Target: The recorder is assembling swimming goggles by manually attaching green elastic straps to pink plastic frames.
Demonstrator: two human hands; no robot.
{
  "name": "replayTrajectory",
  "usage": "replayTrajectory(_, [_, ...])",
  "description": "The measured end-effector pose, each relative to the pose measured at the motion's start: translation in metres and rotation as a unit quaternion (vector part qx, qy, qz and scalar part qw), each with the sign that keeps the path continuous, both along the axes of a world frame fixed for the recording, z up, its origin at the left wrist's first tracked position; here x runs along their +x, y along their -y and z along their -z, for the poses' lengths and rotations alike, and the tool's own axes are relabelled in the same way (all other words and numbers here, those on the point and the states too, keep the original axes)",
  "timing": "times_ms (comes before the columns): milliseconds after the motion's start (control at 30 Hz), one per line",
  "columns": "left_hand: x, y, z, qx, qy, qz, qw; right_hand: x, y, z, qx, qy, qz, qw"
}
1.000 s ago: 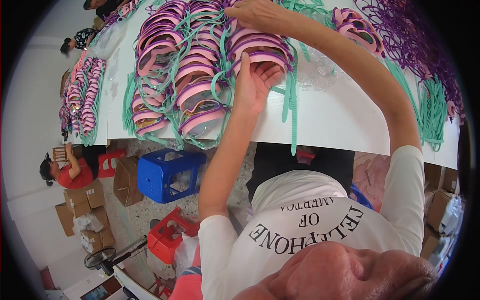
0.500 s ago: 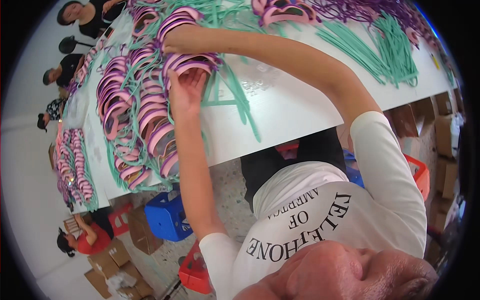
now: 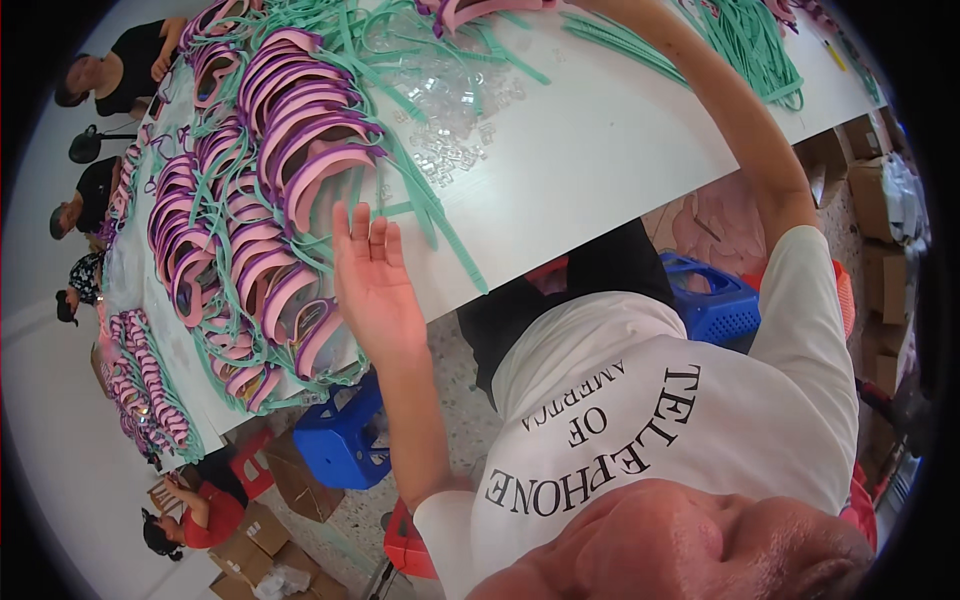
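My left hand (image 3: 378,285) is raised palm up over the table's front edge, fingers stretched and nothing in it. Just beyond its fingertips is the near end of a row of pink and purple swim goggles (image 3: 315,140), nested one against another, with teal straps (image 3: 440,220) trailing beside them. My right forearm (image 3: 735,105) reaches far across the table. The right hand is cut off by the upper edge, so its fingers are hidden. Close to it lie more pink and purple goggles (image 3: 490,10).
Small clear plastic buckles (image 3: 450,150) are scattered on the white table (image 3: 590,160). More goggle rows (image 3: 180,235) stand at the left, and a bundle of teal straps (image 3: 750,50) lies at the far right. Blue stools (image 3: 345,435) stand below. Other people (image 3: 130,65) sit along the left side.
My right hand has left the goggle row and moved to the far right, out at the upper edge. My left hand has drawn back from the goggles toward me.
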State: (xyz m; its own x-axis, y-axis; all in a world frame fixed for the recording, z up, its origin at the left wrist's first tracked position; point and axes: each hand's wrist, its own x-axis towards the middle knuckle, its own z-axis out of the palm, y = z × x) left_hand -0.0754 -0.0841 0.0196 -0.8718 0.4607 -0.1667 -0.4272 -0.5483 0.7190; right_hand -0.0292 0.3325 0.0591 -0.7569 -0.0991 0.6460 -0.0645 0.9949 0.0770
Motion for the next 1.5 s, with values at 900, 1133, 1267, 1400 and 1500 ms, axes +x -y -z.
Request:
replayTrajectory(900, [-0.068, -0.114, -0.061, -0.125, -0.438, -0.087, 0.886, -0.041, 0.075, 0.002, -0.226, 0.063, -0.004, 0.972])
replayTrajectory(1133, [-0.063, -0.077, -0.057, -0.101, -0.362, -0.117, 0.919, -0.065, 0.065, 0.058, -0.194, 0.137, 0.089, 0.967])
replayTrajectory(1267, [-0.058, -0.072, -0.049, -0.093, -0.374, -0.112, 0.916, -0.051, 0.046, 0.049, -0.269, 0.133, 0.033, 0.953])
replayTrajectory(1400, [-0.056, -0.066, -0.046, -0.061, -0.370, -0.107, 0.921, 0.017, 0.075, -0.006, -0.249, 0.182, 0.046, 0.950])
replayTrajectory(1500, [-0.045, -0.069, -0.044, -0.039, -0.333, -0.084, 0.938, 0.071, 0.078, -0.009, -0.115, 0.270, 0.163, 0.942])
